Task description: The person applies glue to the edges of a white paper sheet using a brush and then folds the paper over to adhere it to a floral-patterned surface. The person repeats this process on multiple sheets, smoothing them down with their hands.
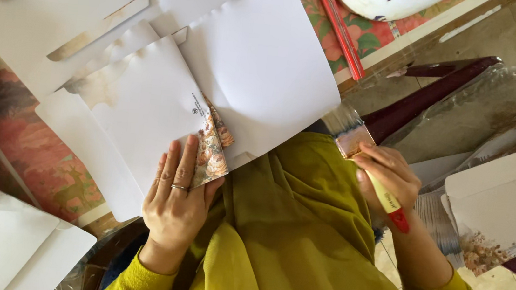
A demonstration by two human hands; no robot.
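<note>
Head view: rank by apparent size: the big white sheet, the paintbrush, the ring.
1. Big white sheet, by far the largest.
2. Paintbrush in the right hand.
3. Ring on the left hand, the smallest.

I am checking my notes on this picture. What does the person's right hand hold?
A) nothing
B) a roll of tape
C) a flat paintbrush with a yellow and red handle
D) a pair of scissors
C: the right hand grips a flat paintbrush by its yellow and red handle, bristles raised, while the left hand lies flat on the folded white card.
</note>
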